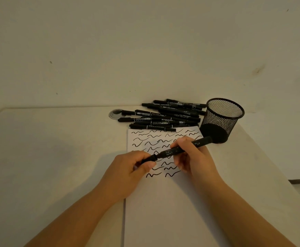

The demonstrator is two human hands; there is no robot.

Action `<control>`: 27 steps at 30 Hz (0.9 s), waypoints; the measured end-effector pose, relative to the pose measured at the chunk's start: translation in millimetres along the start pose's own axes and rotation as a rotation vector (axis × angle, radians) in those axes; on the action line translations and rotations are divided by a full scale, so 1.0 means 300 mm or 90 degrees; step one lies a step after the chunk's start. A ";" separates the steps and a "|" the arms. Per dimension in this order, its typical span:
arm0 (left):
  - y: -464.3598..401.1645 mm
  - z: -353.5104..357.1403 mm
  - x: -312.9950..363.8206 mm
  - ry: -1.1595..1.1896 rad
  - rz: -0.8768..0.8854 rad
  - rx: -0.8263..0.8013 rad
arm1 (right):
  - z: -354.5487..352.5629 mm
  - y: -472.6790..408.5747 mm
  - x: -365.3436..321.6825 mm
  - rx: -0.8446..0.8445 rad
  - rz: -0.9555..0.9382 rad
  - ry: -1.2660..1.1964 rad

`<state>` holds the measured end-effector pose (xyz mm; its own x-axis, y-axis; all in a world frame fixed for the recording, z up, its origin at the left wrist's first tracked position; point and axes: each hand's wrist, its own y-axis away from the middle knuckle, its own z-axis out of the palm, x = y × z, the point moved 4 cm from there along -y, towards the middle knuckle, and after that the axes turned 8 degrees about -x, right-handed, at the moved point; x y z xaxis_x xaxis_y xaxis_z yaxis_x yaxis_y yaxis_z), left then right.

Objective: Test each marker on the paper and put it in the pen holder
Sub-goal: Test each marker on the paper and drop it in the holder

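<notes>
Right hand [192,157] gripped the marker [183,147], left hand [136,168] fingers pinched its cap [150,158]; probably capping, then into the holder [221,120].

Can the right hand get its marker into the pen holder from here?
Probably yes: the pen holder stands open-topped just beyond the right hand, nothing between them, though the left hand grips the cap end.

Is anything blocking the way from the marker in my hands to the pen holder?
Nothing visible does. The marker, gripped by both hands over the paper, points toward the pen holder, which stands open-topped and looks empty. The pile of markers lies to its left, off that path.
</notes>
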<state>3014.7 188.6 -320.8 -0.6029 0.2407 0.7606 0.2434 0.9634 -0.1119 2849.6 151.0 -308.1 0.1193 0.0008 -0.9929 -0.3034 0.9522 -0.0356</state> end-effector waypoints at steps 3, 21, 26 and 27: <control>0.006 -0.006 0.016 0.004 0.013 0.005 | 0.010 0.009 -0.006 -0.043 -0.021 0.007; 0.027 0.004 0.100 -0.072 0.129 0.035 | 0.060 0.029 -0.019 -0.086 -0.089 -0.012; 0.026 0.021 0.119 -0.024 0.120 0.019 | 0.066 0.035 -0.007 -0.014 -0.083 -0.057; 0.026 0.023 0.121 -0.014 0.115 0.011 | 0.067 0.037 -0.007 -0.004 -0.090 -0.068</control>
<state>2989.5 205.7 -298.5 -0.5664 0.4129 0.7132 0.3363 0.9059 -0.2573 2864.9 167.5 -304.2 0.2611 -0.0999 -0.9601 -0.2826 0.9431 -0.1750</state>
